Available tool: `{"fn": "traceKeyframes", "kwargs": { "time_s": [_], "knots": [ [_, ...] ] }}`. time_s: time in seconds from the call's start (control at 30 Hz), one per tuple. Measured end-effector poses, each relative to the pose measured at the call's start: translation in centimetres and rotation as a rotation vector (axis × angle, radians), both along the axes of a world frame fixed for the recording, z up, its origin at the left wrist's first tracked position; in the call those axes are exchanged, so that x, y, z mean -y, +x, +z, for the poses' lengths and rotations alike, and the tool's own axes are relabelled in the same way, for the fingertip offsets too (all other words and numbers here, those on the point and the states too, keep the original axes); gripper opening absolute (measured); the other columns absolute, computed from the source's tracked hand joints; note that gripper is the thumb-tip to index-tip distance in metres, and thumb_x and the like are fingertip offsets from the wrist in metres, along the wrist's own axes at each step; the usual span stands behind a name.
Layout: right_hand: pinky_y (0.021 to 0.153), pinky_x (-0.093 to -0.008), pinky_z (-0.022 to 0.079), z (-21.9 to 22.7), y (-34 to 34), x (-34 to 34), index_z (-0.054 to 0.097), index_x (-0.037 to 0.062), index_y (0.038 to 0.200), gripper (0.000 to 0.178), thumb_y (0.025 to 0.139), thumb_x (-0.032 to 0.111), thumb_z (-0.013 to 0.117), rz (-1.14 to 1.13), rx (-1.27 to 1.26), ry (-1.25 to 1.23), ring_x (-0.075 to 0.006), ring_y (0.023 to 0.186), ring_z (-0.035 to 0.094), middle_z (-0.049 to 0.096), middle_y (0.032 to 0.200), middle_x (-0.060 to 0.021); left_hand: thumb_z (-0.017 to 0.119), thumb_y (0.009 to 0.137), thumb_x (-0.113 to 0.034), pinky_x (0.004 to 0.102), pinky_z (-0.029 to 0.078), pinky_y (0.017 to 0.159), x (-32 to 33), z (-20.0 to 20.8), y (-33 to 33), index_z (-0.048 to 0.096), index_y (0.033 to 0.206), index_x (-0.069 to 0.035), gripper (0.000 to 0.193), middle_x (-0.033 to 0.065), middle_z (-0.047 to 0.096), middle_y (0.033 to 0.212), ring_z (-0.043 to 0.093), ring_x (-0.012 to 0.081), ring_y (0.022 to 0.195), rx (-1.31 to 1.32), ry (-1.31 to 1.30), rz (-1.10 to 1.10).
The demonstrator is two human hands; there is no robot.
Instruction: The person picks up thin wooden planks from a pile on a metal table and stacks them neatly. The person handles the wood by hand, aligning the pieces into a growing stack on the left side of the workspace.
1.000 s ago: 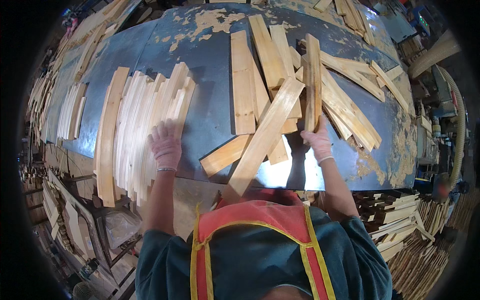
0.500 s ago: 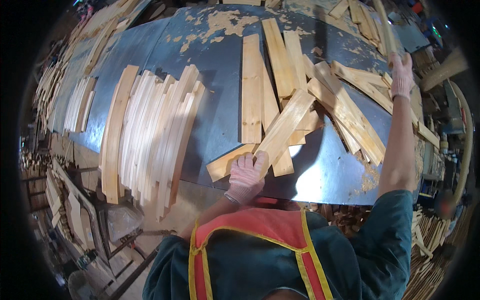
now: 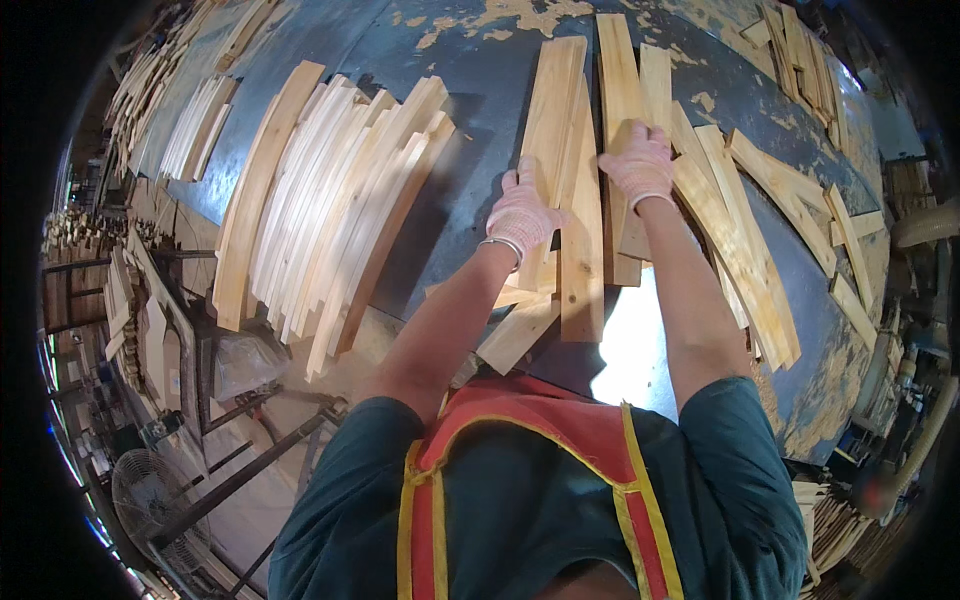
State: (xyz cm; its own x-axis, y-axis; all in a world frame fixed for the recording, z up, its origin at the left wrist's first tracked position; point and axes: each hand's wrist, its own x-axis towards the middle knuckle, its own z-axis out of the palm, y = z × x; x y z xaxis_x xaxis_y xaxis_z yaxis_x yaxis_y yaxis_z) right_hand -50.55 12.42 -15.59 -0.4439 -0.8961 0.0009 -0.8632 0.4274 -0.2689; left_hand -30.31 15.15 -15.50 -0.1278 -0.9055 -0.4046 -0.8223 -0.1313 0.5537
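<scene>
My left hand [image 3: 523, 212], in a pale pinkish knit glove, grips the near part of a light wooden board [image 3: 556, 95], fingers along its left edge. Similarly gloved, my right hand [image 3: 638, 163] closes over the middle of another wooden board [image 3: 617, 65] just to the right. Between the hands lies a knotty board [image 3: 581, 270], its near end close to the table's front edge. Shorter boards [image 3: 520, 332] lie crosswise under it, partly hidden. Right of my right hand, more boards [image 3: 735, 260] fan out in a loose heap.
The dark, shiny table [image 3: 420, 265] carries patches of sawdust [image 3: 530, 14]. A neat row of pale strips [image 3: 335, 200] stands to the left, with a smaller bundle [image 3: 197, 130] beyond. More wood [image 3: 805, 65] lies far right. A metal frame and fan [image 3: 150, 490] stand at lower left.
My right hand has come back from the far right and now rests on a board in the middle. My left hand has moved farther up. The board it held slantwise no longer lies across the heap.
</scene>
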Motion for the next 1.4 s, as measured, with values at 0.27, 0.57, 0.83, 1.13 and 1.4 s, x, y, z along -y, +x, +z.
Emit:
{"fn": "traceKeyframes", "kwargs": {
  "time_s": [0.27, 0.57, 0.83, 1.13, 1.4],
  "knots": [
    [0.087, -0.0362, 0.055, -0.2, 8.9, -13.0, 0.044, 0.0062, 0.159, 0.084, 0.087, 0.030, 0.079, -0.008, 1.655, -0.100, -0.0197, 0.109, 0.061, 0.066, 0.119, -0.0113, 0.077, 0.092, -0.025, 0.0434, 0.063, 0.093, -5.4, -3.2, 16.4, 0.047, 0.155, 0.000, 0.075, 0.0214, 0.069, 0.134, 0.074, 0.0313, 0.111, -1.255, 0.736, 0.217],
    [0.102, -0.0357, 0.052, -5.1, 24.6, -14.6, 0.070, 0.0058, 0.126, 0.043, 0.097, 0.037, 0.078, 0.041, 1.684, -0.102, -0.0195, 0.112, 0.065, 0.072, 0.114, -0.0054, 0.071, 0.092, -0.021, 0.0432, 0.061, 0.098, -12.9, -2.3, 28.5, 0.046, 0.154, 0.002, 0.071, 0.0204, 0.069, 0.132, 0.073, 0.0277, 0.112, -1.505, 0.919, 0.256],
    [0.082, -0.0461, 0.063, -3.2, 30.7, -10.6, 0.052, 0.0051, 0.140, 0.058, 0.089, 0.018, 0.076, -0.353, 1.711, -0.062, -0.0340, 0.094, 0.073, 0.070, 0.116, -0.0182, 0.074, 0.096, -0.014, 0.0379, 0.057, 0.098, -11.9, 1.5, 34.3, 0.049, 0.153, 0.000, 0.064, 0.0099, 0.066, 0.132, 0.068, 0.0226, 0.113, -0.925, 0.230, 0.467],
    [0.114, -0.0438, 0.046, 5.0, 26.6, -11.0, 0.057, 0.0007, 0.142, 0.070, 0.084, 0.034, 0.074, 0.483, 0.768, 0.280, -0.0398, 0.137, 0.056, 0.060, 0.145, -0.0248, 0.069, 0.091, -0.055, 0.0506, 0.028, 0.125, -12.7, -1.2, 30.0, 0.044, 0.154, -0.006, 0.083, 0.0175, 0.042, 0.158, 0.034, 0.0350, 0.151, 0.712, -0.460, -0.437],
    [0.114, -0.0516, 0.043, 2.5, 9.0, -14.5, 0.042, 0.0120, 0.156, 0.088, 0.078, 0.030, 0.079, 0.103, -0.041, 0.223, -0.0394, 0.142, 0.049, 0.045, 0.158, -0.0205, 0.075, 0.084, -0.050, 0.0515, 0.024, 0.127, -12.3, -2.2, 19.6, 0.038, 0.160, -0.010, 0.093, 0.0149, 0.042, 0.158, 0.037, 0.0342, 0.149, 0.040, -0.421, -0.441]
  ]
}}
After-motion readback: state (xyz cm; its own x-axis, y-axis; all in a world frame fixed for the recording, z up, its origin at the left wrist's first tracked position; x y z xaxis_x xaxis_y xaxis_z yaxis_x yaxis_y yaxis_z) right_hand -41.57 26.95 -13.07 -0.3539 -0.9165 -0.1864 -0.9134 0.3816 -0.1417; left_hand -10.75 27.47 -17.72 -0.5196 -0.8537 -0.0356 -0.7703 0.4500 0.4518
